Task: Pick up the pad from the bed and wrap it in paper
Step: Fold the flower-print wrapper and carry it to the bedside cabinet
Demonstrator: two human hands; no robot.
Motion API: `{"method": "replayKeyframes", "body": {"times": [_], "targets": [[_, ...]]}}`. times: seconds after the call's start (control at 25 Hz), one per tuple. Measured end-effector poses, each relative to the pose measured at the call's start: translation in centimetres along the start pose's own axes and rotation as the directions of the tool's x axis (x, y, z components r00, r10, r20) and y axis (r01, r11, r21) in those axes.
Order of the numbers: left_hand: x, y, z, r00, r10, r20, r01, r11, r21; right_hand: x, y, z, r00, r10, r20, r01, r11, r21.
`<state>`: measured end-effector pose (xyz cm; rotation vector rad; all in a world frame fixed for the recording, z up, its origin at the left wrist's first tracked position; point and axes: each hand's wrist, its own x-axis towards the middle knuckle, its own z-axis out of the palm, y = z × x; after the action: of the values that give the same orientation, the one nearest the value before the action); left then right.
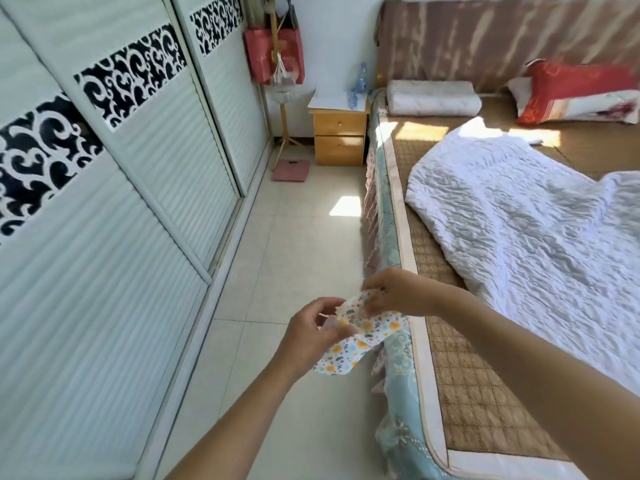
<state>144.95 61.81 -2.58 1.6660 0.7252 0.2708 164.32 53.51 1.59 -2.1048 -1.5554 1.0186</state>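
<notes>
A floral-printed pad (349, 344), white with yellow and blue flowers, hangs in the air over the floor beside the bed's left edge. My left hand (311, 332) pinches its middle from the left. My right hand (398, 292) grips its upper end from the right, fingers curled over a folded flap. The pad's lower end droops free below my left hand. No paper shows in this view. The bed (460, 375) lies to the right, covered with a woven straw mat.
A white crinkled quilt (526, 216) spreads over the bed. Pillows (433, 98) and a red cushion (578, 91) lie at the headboard. A wooden nightstand (339, 133) stands at the far end. Sliding wardrobe doors (104, 202) line the left; tiled floor (294, 237) runs between.
</notes>
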Motion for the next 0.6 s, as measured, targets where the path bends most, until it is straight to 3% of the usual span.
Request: {"method": "replayKeyframes", "body": {"times": [0.2, 0.4, 0.6], "targets": [[3.9, 1.0, -2.7, 1.0, -0.004, 0.012, 0.004, 1.0, -0.03, 4.3, -2.1, -1.9, 0.999, 0.008, -0.042, -0.007, 1.0, 0.008], [9.9, 2.3, -6.0, 0.999, 0.036, -0.009, -0.036, 0.996, -0.087, 9.0, -1.4, -5.8, 0.998, 0.043, -0.048, -0.019, 0.908, 0.419], [19.5, 4.2, -8.3, 0.998, -0.022, 0.061, 0.028, 0.995, -0.091, 17.4, 0.3, -12.3, 0.986, 0.106, -0.128, -0.015, 0.827, 0.563]]}}
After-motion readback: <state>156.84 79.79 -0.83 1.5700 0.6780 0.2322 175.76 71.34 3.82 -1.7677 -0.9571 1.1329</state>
